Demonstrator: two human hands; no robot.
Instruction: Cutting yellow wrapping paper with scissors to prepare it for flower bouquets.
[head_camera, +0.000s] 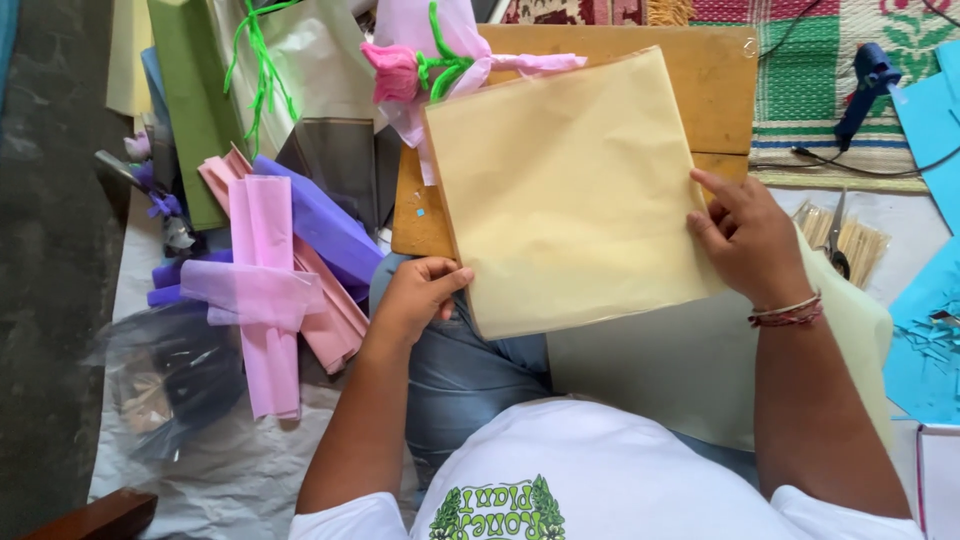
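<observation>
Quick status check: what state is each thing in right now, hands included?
Cream paper: flat, folded, held on both sides.
Left hand: gripping its lower left edge.
Right hand: pressing its right edge.
Pink paper flower: lying, made up.
Scissors: lying on sticks.
Glue gun: lying, corded.

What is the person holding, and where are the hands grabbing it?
A folded sheet of cream tissue paper. The left hand pinches its lower left corner, and the right hand grips its right edge.
</observation>
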